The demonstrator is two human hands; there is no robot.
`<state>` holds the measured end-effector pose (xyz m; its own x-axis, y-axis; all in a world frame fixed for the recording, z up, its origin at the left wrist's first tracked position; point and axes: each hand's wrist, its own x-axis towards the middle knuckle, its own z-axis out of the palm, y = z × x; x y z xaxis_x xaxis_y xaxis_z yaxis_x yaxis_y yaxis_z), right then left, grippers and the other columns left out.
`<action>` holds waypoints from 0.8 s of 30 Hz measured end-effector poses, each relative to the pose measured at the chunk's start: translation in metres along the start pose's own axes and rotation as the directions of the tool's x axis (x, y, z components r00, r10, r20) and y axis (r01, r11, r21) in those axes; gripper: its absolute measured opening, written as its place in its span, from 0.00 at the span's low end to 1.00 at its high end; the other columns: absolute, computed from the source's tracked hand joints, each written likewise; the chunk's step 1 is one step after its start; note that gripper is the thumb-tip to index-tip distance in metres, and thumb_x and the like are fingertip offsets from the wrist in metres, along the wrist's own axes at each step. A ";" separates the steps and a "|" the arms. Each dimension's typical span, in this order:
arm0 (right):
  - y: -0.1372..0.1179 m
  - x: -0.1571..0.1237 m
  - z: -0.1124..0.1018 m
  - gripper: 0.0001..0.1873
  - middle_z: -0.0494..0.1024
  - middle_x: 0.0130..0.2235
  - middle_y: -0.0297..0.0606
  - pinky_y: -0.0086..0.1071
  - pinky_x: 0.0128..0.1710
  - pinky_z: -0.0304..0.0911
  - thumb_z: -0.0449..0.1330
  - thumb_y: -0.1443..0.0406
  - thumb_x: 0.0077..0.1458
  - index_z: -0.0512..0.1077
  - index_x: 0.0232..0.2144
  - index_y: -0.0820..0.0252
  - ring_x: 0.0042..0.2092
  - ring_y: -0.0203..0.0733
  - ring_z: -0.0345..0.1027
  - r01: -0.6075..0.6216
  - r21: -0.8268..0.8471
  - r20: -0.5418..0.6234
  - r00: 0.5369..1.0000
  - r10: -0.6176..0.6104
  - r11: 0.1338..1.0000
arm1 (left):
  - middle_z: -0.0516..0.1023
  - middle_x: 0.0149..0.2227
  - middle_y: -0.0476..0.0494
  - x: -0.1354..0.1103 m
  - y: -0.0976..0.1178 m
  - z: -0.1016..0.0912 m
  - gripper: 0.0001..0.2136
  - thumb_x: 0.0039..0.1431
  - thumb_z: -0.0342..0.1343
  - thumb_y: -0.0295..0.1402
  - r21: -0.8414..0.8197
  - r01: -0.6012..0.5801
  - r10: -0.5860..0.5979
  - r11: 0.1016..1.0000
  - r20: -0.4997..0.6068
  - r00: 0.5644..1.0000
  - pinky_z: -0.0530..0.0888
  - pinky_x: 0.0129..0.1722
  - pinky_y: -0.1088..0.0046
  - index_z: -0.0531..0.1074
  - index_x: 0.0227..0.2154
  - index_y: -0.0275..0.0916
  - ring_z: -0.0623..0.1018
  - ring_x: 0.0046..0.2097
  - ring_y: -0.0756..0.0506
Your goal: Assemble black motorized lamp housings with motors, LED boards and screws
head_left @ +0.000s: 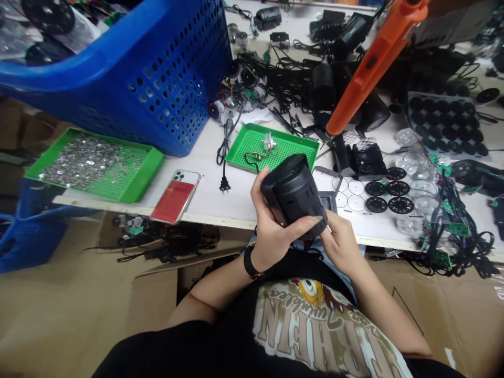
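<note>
My left hand (pixel 271 233) is closed round a black cylindrical plastic housing (pixel 293 194), thumb across its lower side and fingers up along its left. The housing is tilted, held above the table's front edge. At its lower right end, my right hand (pixel 340 241) grips the rim; some of those fingertips are hidden behind the housing. Just beyond it lies a green perforated tray (pixel 291 142) holding a small clear part with wires (pixel 269 144). An orange tool, which looks like an electric screwdriver (pixel 374 68), hangs tip down to the right of this tray.
A blue basket (pixel 177 79) stands at left, behind a green tray of small metal parts (pixel 137 178). A phone (pixel 177 197) lies near the edge. Black discs (pixel 377 203), clear lenses (pixel 423 187), circuit boards with cables (pixel 444 228) and black housings (pixel 368 160) cover the right.
</note>
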<state>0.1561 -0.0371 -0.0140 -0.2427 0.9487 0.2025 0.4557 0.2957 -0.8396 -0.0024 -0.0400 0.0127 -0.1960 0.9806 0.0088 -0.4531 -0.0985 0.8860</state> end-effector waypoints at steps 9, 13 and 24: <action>0.009 0.001 -0.003 0.44 0.72 0.66 0.44 0.53 0.61 0.71 0.71 0.44 0.48 0.67 0.63 0.49 0.64 0.58 0.70 -0.228 0.690 0.144 0.973 0.178 0.687 | 0.70 0.66 0.35 -0.002 -0.005 -0.007 0.43 0.49 0.74 0.39 0.609 -0.301 0.122 0.734 0.318 0.940 0.56 0.71 0.46 0.63 0.69 0.46 0.67 0.67 0.27; 0.013 0.002 0.013 0.36 0.81 0.57 0.46 0.54 0.58 0.74 0.71 0.48 0.50 0.72 0.58 0.53 0.57 0.59 0.77 -0.303 0.769 0.154 0.942 0.297 0.562 | 0.70 0.64 0.31 -0.003 -0.011 -0.010 0.44 0.55 0.70 0.40 0.708 -0.400 0.094 0.582 0.429 0.898 0.61 0.68 0.47 0.58 0.72 0.44 0.69 0.65 0.28; -0.009 -0.022 -0.010 0.42 0.70 0.67 0.39 0.45 0.51 0.78 0.61 0.39 0.58 0.59 0.70 0.37 0.55 0.50 0.76 -0.144 0.506 0.217 0.975 0.037 0.850 | 0.69 0.68 0.36 -0.005 0.057 -0.101 0.45 0.50 0.70 0.41 0.510 -0.263 -0.165 0.819 0.648 0.743 0.72 0.64 0.48 0.60 0.71 0.47 0.74 0.64 0.28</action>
<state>0.1656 -0.0597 -0.0060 -0.4059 0.9121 0.0575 -0.0106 0.0582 -0.9982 -0.1150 -0.0680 0.0164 0.4929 0.8551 0.1605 0.1239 -0.2516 0.9599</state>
